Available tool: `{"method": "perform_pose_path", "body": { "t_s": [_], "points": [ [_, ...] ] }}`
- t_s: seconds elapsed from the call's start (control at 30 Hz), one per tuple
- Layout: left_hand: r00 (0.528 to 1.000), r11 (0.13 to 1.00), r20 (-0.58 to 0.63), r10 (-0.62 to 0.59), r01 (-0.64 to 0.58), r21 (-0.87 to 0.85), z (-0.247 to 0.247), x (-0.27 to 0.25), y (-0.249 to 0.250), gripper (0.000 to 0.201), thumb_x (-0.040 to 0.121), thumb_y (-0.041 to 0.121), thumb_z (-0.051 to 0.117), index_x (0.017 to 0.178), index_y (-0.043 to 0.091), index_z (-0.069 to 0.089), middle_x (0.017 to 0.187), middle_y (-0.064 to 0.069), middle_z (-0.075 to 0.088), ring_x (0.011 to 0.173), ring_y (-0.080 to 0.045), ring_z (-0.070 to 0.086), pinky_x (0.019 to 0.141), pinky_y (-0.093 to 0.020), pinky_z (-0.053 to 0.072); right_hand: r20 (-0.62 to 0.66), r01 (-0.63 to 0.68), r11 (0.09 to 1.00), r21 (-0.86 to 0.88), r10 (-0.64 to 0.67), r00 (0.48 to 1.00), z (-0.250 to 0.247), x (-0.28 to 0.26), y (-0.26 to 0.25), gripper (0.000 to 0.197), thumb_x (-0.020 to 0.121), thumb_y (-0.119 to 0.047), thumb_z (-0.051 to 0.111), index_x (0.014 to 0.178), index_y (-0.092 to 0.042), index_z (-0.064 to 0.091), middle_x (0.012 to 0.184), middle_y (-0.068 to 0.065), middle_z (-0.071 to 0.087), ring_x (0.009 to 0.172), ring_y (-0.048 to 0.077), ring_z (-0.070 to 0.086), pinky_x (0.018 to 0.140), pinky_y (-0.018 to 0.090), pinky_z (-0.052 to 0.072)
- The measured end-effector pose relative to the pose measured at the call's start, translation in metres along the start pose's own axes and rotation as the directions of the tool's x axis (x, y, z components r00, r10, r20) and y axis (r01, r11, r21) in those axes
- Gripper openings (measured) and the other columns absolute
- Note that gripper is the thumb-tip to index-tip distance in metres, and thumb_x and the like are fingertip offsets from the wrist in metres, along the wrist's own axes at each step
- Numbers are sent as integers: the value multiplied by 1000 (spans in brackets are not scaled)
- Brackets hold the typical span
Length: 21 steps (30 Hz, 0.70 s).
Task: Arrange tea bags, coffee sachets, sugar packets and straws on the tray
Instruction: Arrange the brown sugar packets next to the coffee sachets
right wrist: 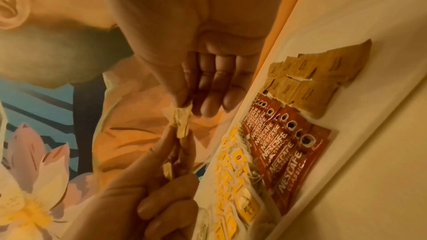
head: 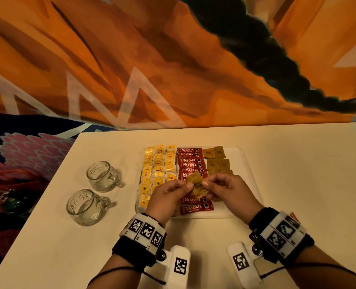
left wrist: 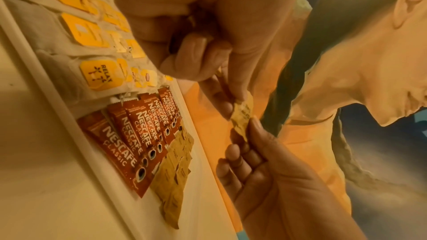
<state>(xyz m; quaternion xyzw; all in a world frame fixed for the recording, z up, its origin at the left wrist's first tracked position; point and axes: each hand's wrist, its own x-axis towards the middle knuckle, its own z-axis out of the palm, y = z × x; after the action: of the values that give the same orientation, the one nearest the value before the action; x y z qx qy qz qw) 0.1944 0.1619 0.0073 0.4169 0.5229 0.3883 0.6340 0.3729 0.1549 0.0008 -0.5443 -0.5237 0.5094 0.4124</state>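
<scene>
A white tray lies on the table. It holds columns of yellow-tagged tea bags on the left, red Nescafe coffee sachets in the middle and brown sugar packets on the right. Above the tray's near half, both hands hold a brown sugar packet between them. My left hand pinches its left end with thumb and forefinger, and my right hand pinches the right end. The wrist views show the same packet clear of the tray. No straws are in view.
Two empty glass mugs stand on the table to the left of the tray. The white table runs back to an orange painted wall. The table's left edge drops off beside the mugs.
</scene>
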Motion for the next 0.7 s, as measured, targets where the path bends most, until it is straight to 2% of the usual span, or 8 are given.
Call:
{"method": "perform_pose_path", "body": {
  "t_s": [0.13,0.2,0.27,0.37,0.43,0.53,0.63,0.7],
  "points": [
    [995,964,89,48,-69,257,-2,0,-2,5,81,13,72,83,11,68,67,5,64,44,6,51,46,-9,39,25,32,992,-124,-29,999,-3,2,-2,8,92,-18,61,89,-13,67,85,0,68,72,7,63,65,20,53],
    [986,895,120,116,-156,417,-4,3,-6,20,75,21,79,92,17,69,78,6,64,58,4,53,58,-13,43,117,84,951,-299,-50,992,-6,3,-7,8,91,-21,63,90,-15,69,89,0,68,81,12,64,70,21,54],
    [982,882,128,141,-183,434,-5,7,-6,19,74,22,79,90,17,70,77,6,65,58,6,52,58,-11,42,154,103,928,-359,-50,987,-7,4,-13,9,88,-23,67,91,-15,71,89,3,69,85,18,65,74,25,54],
    [989,934,61,136,-149,326,-2,12,-5,8,76,18,78,80,20,71,72,8,68,64,0,62,61,-16,47,64,14,983,-180,-3,998,-9,7,-16,18,80,-25,76,94,-17,70,93,7,69,79,19,64,73,35,55],
    [993,968,-19,120,-113,225,1,15,-7,9,76,20,78,74,24,70,70,8,70,68,-6,65,62,-21,48,29,-59,990,-129,63,998,-8,7,-13,27,75,-28,80,97,-18,68,95,7,68,81,17,64,73,35,55],
    [993,988,-68,93,-84,127,6,13,-8,12,78,18,76,72,24,68,67,9,70,64,-5,64,57,-19,47,47,-148,988,-48,150,988,-4,6,-5,20,81,-22,75,96,-11,69,95,13,71,78,18,66,76,34,56],
    [995,990,-53,86,-79,115,9,13,-10,16,76,16,78,69,28,68,79,-1,71,78,-20,68,73,-35,55,6,-162,983,82,162,987,-1,5,-4,7,85,-13,69,89,-8,67,78,7,67,60,9,60,65,26,52],
    [997,988,-27,74,-70,135,10,12,-11,16,76,17,78,73,31,70,88,-4,71,89,-26,69,81,-41,56,-36,-160,980,116,165,986,-6,4,-6,5,86,-12,68,90,-8,67,74,4,65,59,10,57,58,23,51]
  ]
}}
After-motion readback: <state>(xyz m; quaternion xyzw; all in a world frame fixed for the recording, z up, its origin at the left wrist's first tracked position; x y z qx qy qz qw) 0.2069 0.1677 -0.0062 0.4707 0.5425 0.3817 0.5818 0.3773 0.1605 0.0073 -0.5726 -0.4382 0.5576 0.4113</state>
